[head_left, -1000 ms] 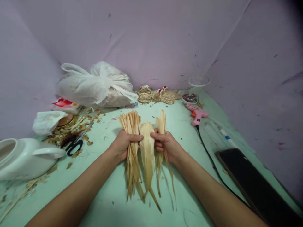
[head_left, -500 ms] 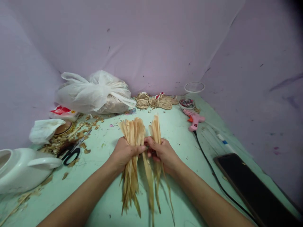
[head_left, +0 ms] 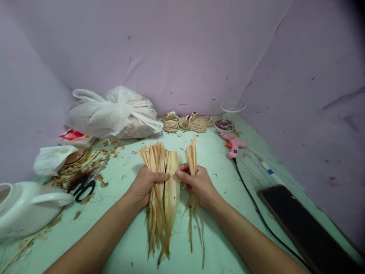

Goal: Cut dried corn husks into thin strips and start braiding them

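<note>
Dried corn husks fill both my hands above the green tabletop. My left hand (head_left: 146, 184) is closed around a thick bundle of corn husks (head_left: 155, 161), its thumb lying across the front. At that bundle's right side, one broad flat husk (head_left: 172, 182) stands spread out, its right edge touched by my right thumb and fingertips. A thinner bunch of husk strips (head_left: 191, 154) is gripped in my right hand (head_left: 197, 180), with narrow tails hanging below the palm. The fingers behind the husks are partly hidden.
Left are a white jug (head_left: 31, 207), black-handled scissors (head_left: 84, 188) and husk scraps. A tied white plastic bag (head_left: 114, 114) and woven pieces (head_left: 196, 123) lie at the back. On the right are a pink glue gun (head_left: 235, 144), its cord (head_left: 253, 205) and a black phone-like slab (head_left: 302, 224).
The husk between my hands has turned from a narrow edge to its broad face, against the left bundle. My right hand's bunch has shifted slightly right.
</note>
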Demonstrator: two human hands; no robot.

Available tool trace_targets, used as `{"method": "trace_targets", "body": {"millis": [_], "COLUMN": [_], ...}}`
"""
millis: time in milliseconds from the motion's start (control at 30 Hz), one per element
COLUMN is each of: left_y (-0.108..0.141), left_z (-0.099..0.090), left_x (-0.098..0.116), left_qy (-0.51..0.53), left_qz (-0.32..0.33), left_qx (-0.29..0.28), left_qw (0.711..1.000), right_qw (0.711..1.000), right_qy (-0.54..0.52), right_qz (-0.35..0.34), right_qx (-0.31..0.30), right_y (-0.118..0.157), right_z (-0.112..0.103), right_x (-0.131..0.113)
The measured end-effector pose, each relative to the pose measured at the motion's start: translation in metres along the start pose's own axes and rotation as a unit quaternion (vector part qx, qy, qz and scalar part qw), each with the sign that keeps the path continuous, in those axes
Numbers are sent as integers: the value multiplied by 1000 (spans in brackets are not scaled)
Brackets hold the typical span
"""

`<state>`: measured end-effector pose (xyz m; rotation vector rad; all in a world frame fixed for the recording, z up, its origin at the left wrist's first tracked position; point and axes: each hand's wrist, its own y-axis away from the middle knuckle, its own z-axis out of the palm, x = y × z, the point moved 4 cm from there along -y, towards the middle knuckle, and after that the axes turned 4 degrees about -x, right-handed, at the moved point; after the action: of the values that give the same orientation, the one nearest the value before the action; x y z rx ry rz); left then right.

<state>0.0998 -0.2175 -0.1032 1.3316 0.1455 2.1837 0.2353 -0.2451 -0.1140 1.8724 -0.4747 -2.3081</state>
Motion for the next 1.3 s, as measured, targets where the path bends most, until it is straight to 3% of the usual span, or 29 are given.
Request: {"method": "trace_targets", "body": {"millis": [267,533,700,800,1167,1233,1300], "left_y": [-1,-2,1,3,-2,-1,3], "left_z": [-4,-3,-6,-5,-8,-9,-9], "left_x": [-1,2,9,11,3,3,6], "left_qy": [35,5,-7,-9,-79,-100,-130], "left_qz": [-46,-13,37,52,31,48,85], "left_qx": [27,13,105,111,142,150,166], "left_qw": [998,1000,994,992,986,982,974], "right_qw": [997,990,997,998,977,981,991], "right_qy": [-69,-104,-62,-57,-154,-134,-97], "right_qz": [25,42,40,38,29,15,-6], "right_qx": [-37,-87,-10,10,-146,-137,-87], "right_y": [-3,-3,-3,-3,6,7,7], "right_z": [0,2,-2,-2,12,13,10], "right_x": [0,5,2,1,-2,-3,-3]}}
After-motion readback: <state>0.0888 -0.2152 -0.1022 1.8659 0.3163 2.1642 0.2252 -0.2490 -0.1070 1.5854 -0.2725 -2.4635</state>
